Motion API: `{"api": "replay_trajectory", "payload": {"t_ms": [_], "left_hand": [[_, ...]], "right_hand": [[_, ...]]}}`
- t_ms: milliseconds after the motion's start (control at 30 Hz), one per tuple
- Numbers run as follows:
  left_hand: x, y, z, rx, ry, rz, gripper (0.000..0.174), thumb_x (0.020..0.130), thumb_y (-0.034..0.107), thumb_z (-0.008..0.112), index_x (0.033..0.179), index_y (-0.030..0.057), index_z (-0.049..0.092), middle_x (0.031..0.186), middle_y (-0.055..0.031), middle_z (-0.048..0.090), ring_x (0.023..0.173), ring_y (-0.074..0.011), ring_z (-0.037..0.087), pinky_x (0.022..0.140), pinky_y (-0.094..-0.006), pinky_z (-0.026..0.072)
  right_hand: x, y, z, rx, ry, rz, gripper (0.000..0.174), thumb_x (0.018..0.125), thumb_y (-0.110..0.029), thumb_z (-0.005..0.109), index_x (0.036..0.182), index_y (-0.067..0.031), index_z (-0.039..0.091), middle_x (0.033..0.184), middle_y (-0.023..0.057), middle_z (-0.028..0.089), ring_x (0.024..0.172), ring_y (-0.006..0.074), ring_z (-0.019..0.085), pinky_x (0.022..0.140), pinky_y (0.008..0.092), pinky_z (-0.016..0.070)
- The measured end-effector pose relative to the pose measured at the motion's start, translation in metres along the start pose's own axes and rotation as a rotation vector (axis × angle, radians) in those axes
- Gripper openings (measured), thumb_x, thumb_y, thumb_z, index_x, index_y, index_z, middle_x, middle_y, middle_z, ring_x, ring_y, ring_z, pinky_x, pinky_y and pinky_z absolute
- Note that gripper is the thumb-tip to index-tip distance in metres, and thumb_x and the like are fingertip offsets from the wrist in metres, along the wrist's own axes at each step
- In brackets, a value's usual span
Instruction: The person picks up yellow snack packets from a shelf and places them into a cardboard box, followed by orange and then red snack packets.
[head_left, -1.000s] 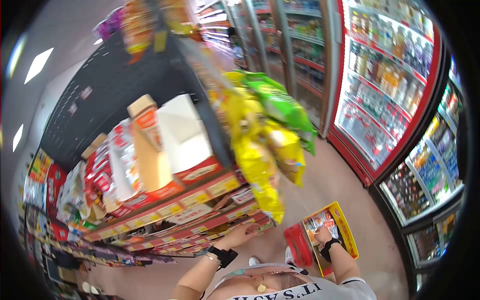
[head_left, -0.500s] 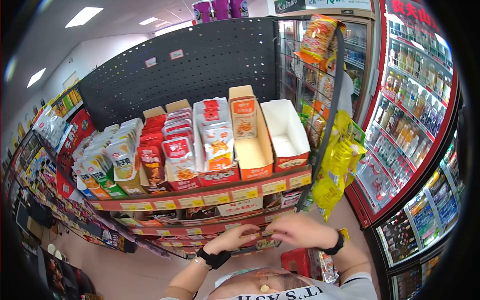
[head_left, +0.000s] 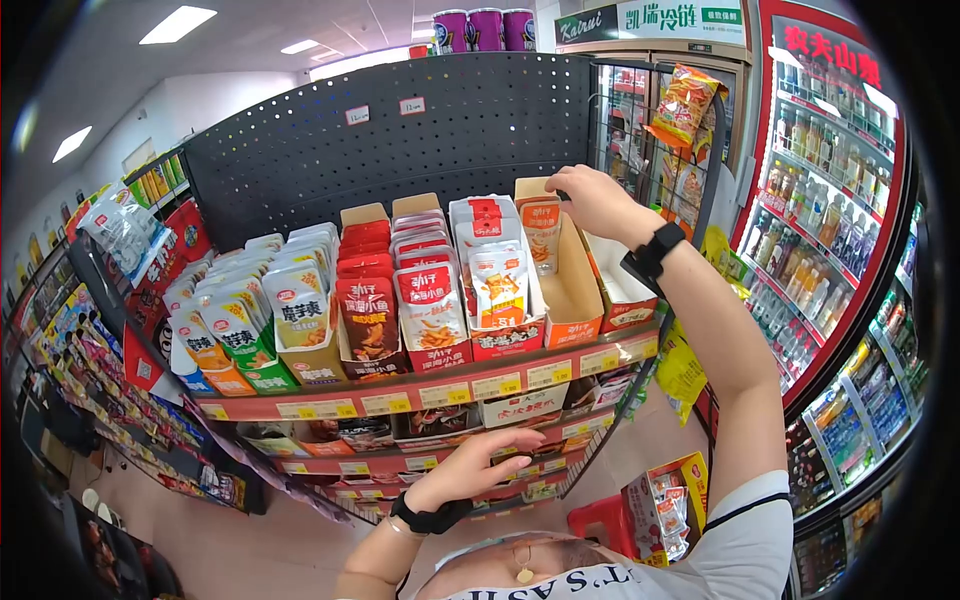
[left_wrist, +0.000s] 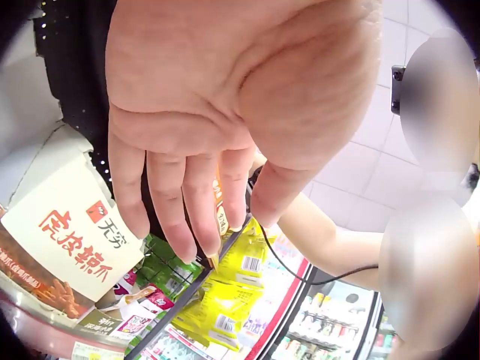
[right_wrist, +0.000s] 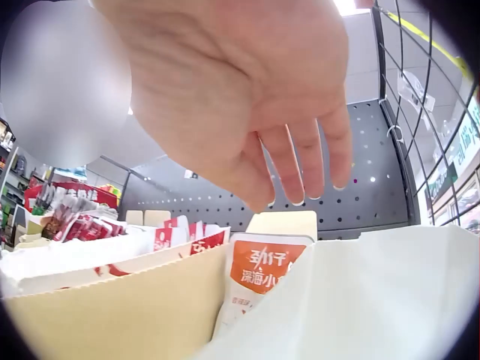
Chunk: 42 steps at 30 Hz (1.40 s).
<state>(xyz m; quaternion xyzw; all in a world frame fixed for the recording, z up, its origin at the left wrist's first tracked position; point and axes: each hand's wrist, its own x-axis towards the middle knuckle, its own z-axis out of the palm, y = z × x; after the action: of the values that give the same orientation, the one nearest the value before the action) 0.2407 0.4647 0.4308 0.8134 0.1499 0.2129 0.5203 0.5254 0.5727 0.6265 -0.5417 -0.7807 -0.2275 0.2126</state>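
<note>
My right hand [head_left: 600,205] is raised over the back of an orange cardboard box [head_left: 575,325]. Inside that box, an orange-and-white snack packet [head_left: 541,235] leans on the back wall. In the right wrist view, the fingers of this hand [right_wrist: 247,82] reach forward above the packet [right_wrist: 262,262], with nothing held. Lower down, my left hand [head_left: 475,468] hovers before the lower shelves with its palm showing and fingers extended in the left wrist view. Close by it is a white carton [left_wrist: 71,217] with red lettering.
Boxes of snack pouches [head_left: 430,305] fill the shelf to the left; a white box [head_left: 630,315] stands at its right end. Yellow bags [head_left: 680,375] hang beside the rack. On the floor sit a carton of packets [head_left: 690,470] and a red container [head_left: 600,520]. Drink fridges [head_left: 820,200] line the right.
My right hand has risen from the carton on the floor, past the left hand, to the orange box. The head view has swung round to face the shelf. The left hand stays low.
</note>
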Motion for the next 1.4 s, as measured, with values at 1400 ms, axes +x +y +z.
{"api": "replay_trajectory", "payload": {"t_ms": [1400], "left_hand": [[0.047,-0.069,0.039,-0.695,-0.337,-0.129,0.056,0.098,0.042,0.028,0.134,-0.0008,0.035,0.133,-0.0113,0.044,0.123,-0.0214,0.043,0.103,-0.0367,0.0335]], "right_hand": [[-0.199,-0.07,-0.063,1.072,0.169,0.504,0.02,0.091,-0.018,0.054,0.079,-0.0012,0.055,0.066,-0.0029,0.048,0.063,0.0037,0.044,0.056,0.0218,0.0381]]}}
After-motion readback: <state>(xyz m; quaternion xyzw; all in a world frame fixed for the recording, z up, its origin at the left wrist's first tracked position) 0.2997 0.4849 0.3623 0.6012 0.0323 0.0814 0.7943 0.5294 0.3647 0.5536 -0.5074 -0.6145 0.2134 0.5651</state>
